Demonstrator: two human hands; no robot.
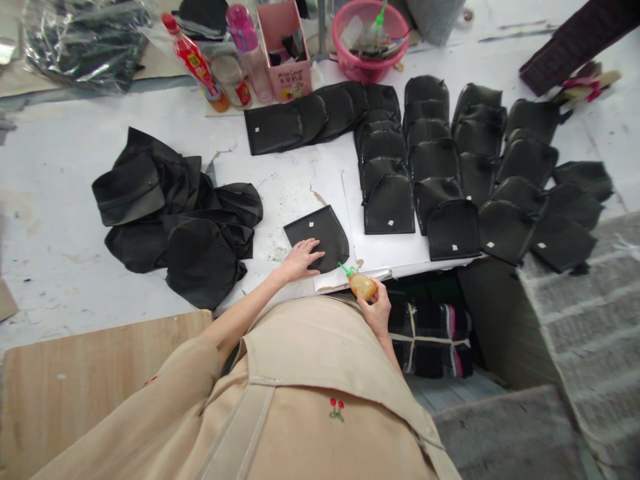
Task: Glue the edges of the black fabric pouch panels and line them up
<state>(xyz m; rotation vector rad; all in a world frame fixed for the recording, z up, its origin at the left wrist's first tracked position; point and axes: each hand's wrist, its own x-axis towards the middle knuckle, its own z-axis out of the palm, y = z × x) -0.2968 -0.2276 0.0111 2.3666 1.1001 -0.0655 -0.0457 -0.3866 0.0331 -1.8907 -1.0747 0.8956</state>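
Note:
A black fabric piece (327, 230) with one rounded end and a small white mark lies on the white table in front of me. My left hand (301, 260) rests flat on it, fingers spread. In my right hand (379, 308) is a squeeze glue bottle (362, 285), amber inside, with a green nozzle. The nozzle tip points at the rounded edge of the piece, close to it; whether they touch I cannot tell. Left of my hands is a loose heap of black fabric pieces (150, 190). Overlapping rows of similar black pieces (434, 160) lie to the right.
Along the back stand a red-capped drink bottle (193, 59), a glass jar (230, 77), a purple-lidded bottle (247, 47), a pink box (290, 80) and a pink basin (345, 63). A wooden board (110, 380) is at lower left. Strapped dark bundles (425, 340) sit below the table edge.

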